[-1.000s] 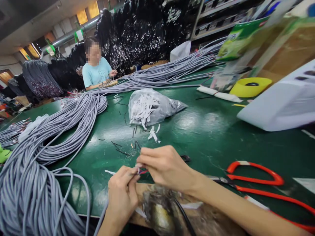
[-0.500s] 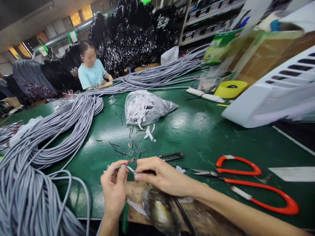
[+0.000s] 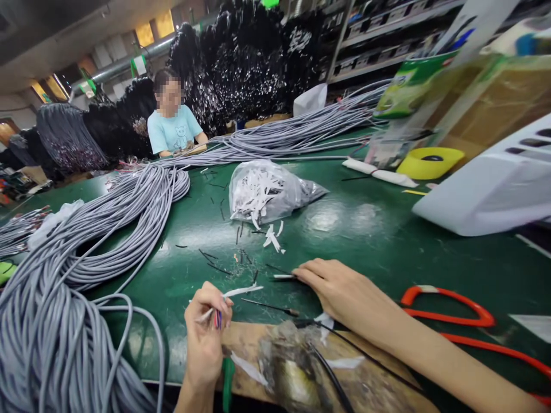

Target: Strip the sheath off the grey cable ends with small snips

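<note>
My left hand is closed around the end of a grey cable, with red and dark inner wires and a white strip sticking out between its fingers. My right hand lies on the green table, fingers stretched forward and flat, their tips touching a thin black wire piece. A black wire lies between the two hands. Nothing is gripped in the right hand.
A thick bundle of grey cables runs along the left. A clear bag of white strips lies mid-table. Red-handled scissors lie right, beside a white device and yellow tape roll. A seated person works opposite.
My right hand has left the wire end at my left hand and reached forward onto the table. My left hand keeps hold of the cable end.
</note>
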Demonstrator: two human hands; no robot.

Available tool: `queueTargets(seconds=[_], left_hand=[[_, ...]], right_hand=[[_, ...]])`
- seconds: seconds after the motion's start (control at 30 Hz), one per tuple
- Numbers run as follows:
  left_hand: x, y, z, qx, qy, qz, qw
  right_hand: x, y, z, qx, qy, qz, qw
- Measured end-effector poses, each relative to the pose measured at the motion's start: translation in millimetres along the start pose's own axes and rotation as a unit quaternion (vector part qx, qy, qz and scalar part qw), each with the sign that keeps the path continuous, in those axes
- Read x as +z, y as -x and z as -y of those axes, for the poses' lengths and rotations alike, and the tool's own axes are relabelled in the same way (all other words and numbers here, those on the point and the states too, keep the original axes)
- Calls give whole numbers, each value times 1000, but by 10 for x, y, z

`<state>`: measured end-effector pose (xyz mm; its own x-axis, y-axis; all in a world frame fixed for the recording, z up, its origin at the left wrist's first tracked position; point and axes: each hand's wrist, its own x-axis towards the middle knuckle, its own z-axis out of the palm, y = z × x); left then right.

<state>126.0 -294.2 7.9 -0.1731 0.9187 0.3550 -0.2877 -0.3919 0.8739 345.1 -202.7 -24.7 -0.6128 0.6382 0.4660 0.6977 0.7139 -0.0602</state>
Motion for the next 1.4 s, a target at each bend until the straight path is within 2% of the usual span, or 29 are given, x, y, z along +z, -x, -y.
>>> queueTargets(seconds=[0.1,0.2,0.23,0.3,0.37,0.47,0.67,1.03,1.4], left_hand=[[-21,22,20,34,-35,17,999],[-50,50,34,56,-85,18,995],[-58,57,36,64,-99,15,993],[-67,66,33,82,-121,7,989],[-65,69,22,98,-136,-3,986],[-44,68,-6,107,-159,-14,981],[3,60,-52,114,-192,-3,975],[37,50,-62,104,-220,-1,970],[59,37,-91,102,-225,8,969]], right_hand=[[-48,-99,116,26,-56,-64,996],[-174,-204,321,58,-204,-108,971],[-227,-235,409,70,-254,-93,960],[-322,-287,596,90,-341,-24,935],[-380,-321,759,102,-384,43,917],[-386,-347,897,102,-408,89,903],[-326,-392,927,90,-457,63,882],[-298,-377,991,117,-425,30,897],[-328,-392,906,99,-477,62,871]])
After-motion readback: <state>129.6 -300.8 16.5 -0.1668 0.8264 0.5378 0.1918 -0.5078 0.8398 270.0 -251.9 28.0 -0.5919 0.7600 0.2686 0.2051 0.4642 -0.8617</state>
